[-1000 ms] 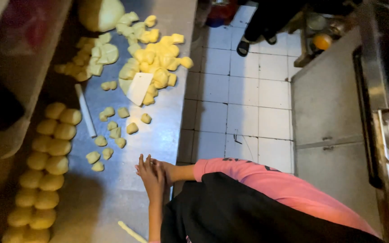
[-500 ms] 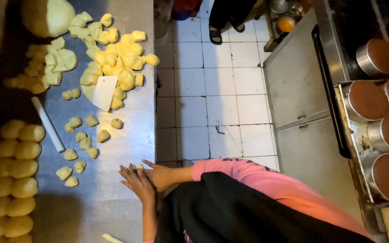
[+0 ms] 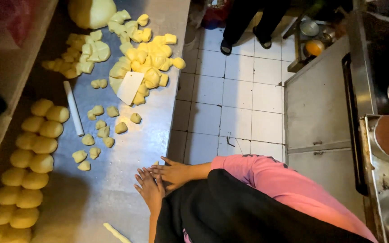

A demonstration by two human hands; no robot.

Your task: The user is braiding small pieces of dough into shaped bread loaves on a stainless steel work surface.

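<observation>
At the lower centre of the frame, the left hand (image 3: 150,189) and right hand (image 3: 173,173) are pressed together, fingers overlapping, at the right edge of the steel worktable (image 3: 113,198). Whether anything is held between the palms cannot be told. Small cut pieces of pale yellow dough (image 3: 102,131) are scattered left of centre, and rolled yellow dough balls (image 3: 28,166) are lined along the left edge. A piece worked this close to the table edge could be dropped onto the white tiled floor (image 3: 230,103).
</observation>
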